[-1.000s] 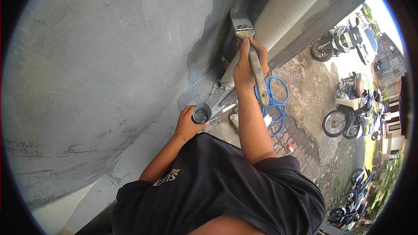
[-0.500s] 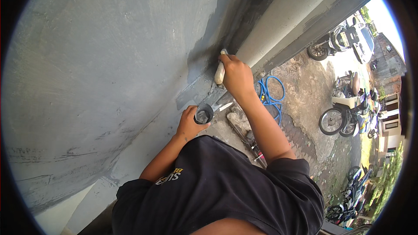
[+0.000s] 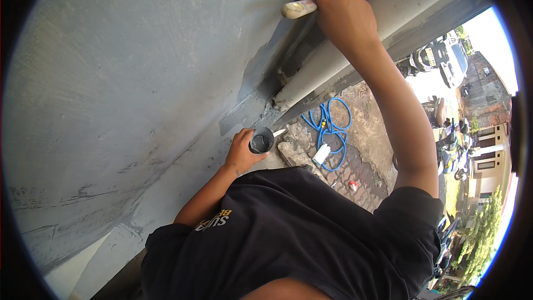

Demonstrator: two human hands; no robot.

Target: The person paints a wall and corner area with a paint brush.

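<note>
My left hand (image 3: 240, 153) is wrapped round a small dark cup (image 3: 269, 143) with grey paint in it, held low beside the wall. Farther up, my right hand (image 3: 347, 19) grips a paintbrush by its pale, paint-smeared handle (image 3: 298, 9). The bristles are hidden behind that hand. The hand is at a dark, wet-looking strip (image 3: 297, 41) between the grey wall (image 3: 150, 66) and a thick grey pipe (image 3: 319, 75).
A coiled blue hose (image 3: 347, 114) lies on the broken paving to the right, with a white object (image 3: 321, 154) beside it. Near the cup a pale pointed piece (image 3: 279, 133) sticks out. Parked motorcycles (image 3: 444, 133) and a white car (image 3: 458, 55) stand farther right.
My right hand has moved up and to the right along the pipe with the brush, whose handle has swung from upright to nearly level. My left hand and the cup have hardly moved.
</note>
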